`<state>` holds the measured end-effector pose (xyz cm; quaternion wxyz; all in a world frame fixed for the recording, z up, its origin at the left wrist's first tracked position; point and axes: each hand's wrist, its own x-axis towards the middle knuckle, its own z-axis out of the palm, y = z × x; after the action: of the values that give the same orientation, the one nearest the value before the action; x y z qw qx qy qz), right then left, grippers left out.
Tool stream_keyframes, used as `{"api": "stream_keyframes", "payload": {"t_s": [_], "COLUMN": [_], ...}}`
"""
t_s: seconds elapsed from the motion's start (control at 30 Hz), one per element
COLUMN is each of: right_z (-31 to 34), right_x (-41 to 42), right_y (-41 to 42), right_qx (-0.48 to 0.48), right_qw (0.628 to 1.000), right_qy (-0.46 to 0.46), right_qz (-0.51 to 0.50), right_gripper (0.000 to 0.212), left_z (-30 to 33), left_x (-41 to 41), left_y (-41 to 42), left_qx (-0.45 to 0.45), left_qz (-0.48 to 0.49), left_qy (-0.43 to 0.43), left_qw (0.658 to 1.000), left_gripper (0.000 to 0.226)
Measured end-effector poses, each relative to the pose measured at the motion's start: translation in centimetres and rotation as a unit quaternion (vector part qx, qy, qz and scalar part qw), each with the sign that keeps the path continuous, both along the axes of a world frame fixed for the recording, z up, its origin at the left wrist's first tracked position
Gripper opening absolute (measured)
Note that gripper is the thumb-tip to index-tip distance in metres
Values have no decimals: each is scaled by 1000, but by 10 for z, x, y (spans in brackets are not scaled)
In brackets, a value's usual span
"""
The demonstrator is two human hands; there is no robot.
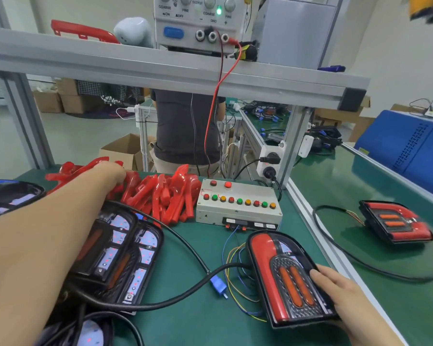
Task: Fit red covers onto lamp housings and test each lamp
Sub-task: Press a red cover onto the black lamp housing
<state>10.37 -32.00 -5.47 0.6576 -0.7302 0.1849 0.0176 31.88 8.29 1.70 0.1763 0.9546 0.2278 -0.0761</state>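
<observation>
- Currently, left hand (111,171) reaches to 11 o'clock into the pile of red covers (160,196) at the far edge of the tabletop (185,245); its fingers are buried among the covers, so cannot tell whether they are apart or clamped.
- Right hand (340,293) at 5 o'clock, fingers curled round the near right edge of a lamp housing (285,278) with its red cover on.
- That housing lies flat on the tabletop, just below the test box (238,203) with its row of coloured buttons.
- Uncovered housings (120,250) lie stacked at 8 o'clock, under the left forearm.
- Another covered lamp (395,222) sits at 3 o'clock, well apart.
</observation>
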Motion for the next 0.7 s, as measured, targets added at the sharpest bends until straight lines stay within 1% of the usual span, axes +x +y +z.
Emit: {"api": "stream_keyframes", "payload": {"t_s": [0.07,0.13,0.23,0.33,0.4,0.47,0.5,0.53,0.6,0.63,0.67,0.7], "right_z": [0,-1,-2,-2,-4,-3,-1,2,13,22,31,40], "right_x": [-1,-2,-4,-3,-3,-4,-4,-3,-2,-2,-1,1], "right_y": [-2,-5,-8,-11,-12,-9,-7,-5,4,13,21,31], "right_qx": [-3,-14,-18,-23,-44,-83,-121,-180,-314,-334,-317,-253], "right_qw": [1000,1000,999,998,997,995,991,983,948,938,938,953], "right_qy": [1,-1,2,8,12,14,9,-2,-46,-90,-132,-161], "right_qz": [13,26,44,55,63,60,51,34,-13,-36,-42,-26], "right_gripper": [18,19,19,19,18,18,20,26,39,37,29,18], "left_z": [12,27,47,71,93,116,126,132,135,129,119,107], "left_x": [-1,-9,-21,-27,-30,-34,-37,-41,-57,-67,-77,-90], "left_y": [-5,-9,-14,-17,-17,-20,-25,-33,-63,-83,-105,-129], "left_qx": [-29,-43,-36,-35,-83,-170,-219,-271,-393,-455,-505,-542], "left_qz": [-3,-9,-24,-40,-49,-59,-72,-91,-128,-141,-148,-150], "left_qy": [14,46,65,60,55,19,-9,-32,-52,-49,-42,-33], "left_qw": [999,998,997,997,994,984,973,958,909,878,849,826], "left_gripper": [24,13,16,30,34,23,17,13,4,5,10,13]}}
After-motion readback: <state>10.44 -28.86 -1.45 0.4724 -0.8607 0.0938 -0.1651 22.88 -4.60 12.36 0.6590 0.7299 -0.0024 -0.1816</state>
